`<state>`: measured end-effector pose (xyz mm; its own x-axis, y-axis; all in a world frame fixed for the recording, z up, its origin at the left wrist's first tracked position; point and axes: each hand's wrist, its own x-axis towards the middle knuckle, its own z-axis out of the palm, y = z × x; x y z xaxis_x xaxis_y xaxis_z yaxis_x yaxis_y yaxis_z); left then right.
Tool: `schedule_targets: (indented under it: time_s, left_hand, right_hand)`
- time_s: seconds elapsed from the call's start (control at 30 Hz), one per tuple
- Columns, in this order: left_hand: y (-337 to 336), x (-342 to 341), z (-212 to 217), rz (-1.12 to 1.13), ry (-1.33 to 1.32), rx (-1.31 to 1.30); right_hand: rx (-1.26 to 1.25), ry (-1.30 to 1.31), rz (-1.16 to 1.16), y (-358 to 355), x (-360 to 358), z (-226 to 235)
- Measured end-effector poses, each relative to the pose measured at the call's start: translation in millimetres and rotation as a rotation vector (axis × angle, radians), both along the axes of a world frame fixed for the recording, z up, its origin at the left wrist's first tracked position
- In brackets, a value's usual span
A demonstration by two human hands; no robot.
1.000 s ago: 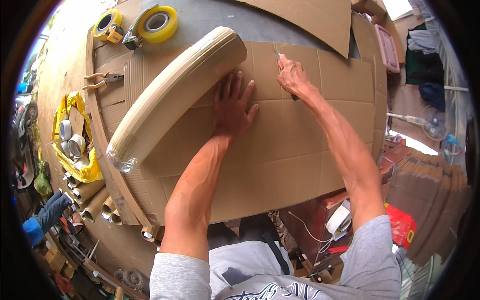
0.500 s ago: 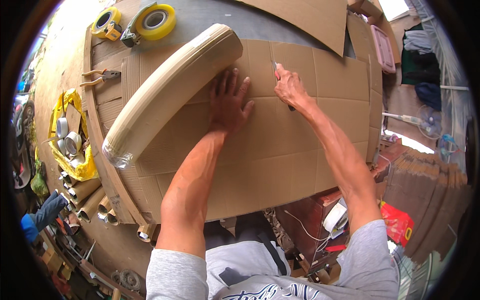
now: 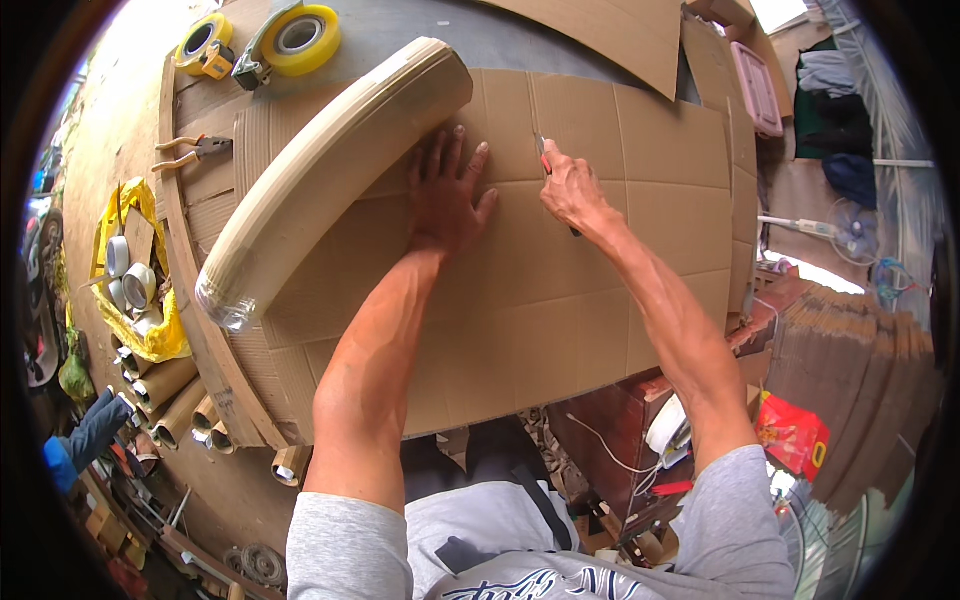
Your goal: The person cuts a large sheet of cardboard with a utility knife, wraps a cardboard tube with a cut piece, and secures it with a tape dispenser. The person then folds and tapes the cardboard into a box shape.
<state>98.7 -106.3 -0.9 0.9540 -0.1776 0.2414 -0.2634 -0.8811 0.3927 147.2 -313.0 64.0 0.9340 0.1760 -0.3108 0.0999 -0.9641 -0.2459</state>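
A large creased sheet of brown cardboard (image 3: 480, 300) lies flat in front of me on the worktable. My left hand (image 3: 447, 205) presses on it, open, palm down with the fingers spread. Its fingertips are beside a long wrapped cylinder (image 3: 335, 180), which lies slanting across the sheet's left part and has clear plastic over its near end. My right hand (image 3: 575, 190) is closed round a utility knife (image 3: 546, 158) with red and black on its handle. The blade points away from me, its tip at the cardboard near a crease.
At the far left are a tape roll (image 3: 203, 42), a tape dispenser (image 3: 290, 45) and pliers (image 3: 195, 150). A yellow bag (image 3: 160, 335) of tape rolls and several cardboard tubes (image 3: 180, 410) stand beyond the left edge. Another cardboard sheet (image 3: 610, 40) lies at the back.
My right hand has drawn the knife slightly toward me along the cardboard. My left hand stays pressed on the sheet. The whole view has shifted a little.
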Motion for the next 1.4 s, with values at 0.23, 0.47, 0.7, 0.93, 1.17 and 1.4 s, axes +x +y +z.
schedule_targets:
  time_s: [0.23, 0.47, 0.7, 0.93, 1.17, 1.4]
  left_hand:
    - [2.0, -0.8, -4.2, 0.012, -0.014, 0.01]
    - [2.6, -2.5, -4.4, 0.006, -0.024, 0.009]
    - [2.0, -1.4, -4.7, 0.007, -0.028, 0.019]
    - [0.5, -1.3, -6.7, -0.003, -0.032, 0.03]
    - [-1.3, -1.7, -8.0, 0.007, -0.039, 0.049]
    - [-1.2, -0.9, -11.8, 0.005, -0.048, 0.073]
  right_hand:
    - [0.048, -0.127, 0.068, -9.1, -22.6, -21.1]
    - [0.04, -0.054, 0.02, -12.0, -44.8, -16.1]
    - [0.049, -0.069, 0.018, -15.7, -68.5, -15.9]
    - [0.03, 0.008, -0.039, -14.0, -89.9, -10.8]
    - [0.036, -0.047, -0.014, -17.9, -105.8, -14.9]
    - [0.073, -0.051, -0.046, -18.0, -120.7, -10.6]
